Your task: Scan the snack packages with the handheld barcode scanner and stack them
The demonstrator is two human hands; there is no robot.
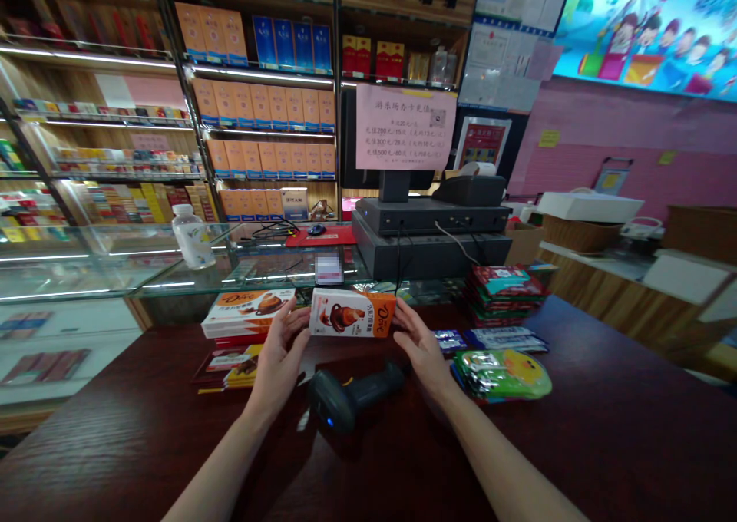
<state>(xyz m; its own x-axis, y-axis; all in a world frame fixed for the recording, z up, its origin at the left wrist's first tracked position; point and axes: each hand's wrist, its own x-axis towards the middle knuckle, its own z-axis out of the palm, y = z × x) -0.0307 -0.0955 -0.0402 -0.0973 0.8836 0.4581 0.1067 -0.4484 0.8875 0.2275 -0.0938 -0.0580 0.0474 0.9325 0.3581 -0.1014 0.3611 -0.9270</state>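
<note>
Between my two hands is a white and orange Dove chocolate box [352, 313], raised over the dark counter with its printed side toward me. My left hand [282, 345] grips its left end, and my right hand [419, 345] grips the orange right end. Below the box lies a black barcode scanner [351, 395] with a small blue light. Left of my left hand, similar Dove boxes [247, 312] are stacked, with flat chocolate packs [239, 368] under and in front of them. A green snack bag with a yellow duck [500, 374] lies right of my right hand.
Blue packets [507, 339] and a stack of red and green bags [507, 292] sit at the right. Behind stand a glass display counter [259, 269], a bottle [193, 238] and a cash register [431, 230] with a pink sign [406, 129]. Stocked shelves [265, 107] line the back.
</note>
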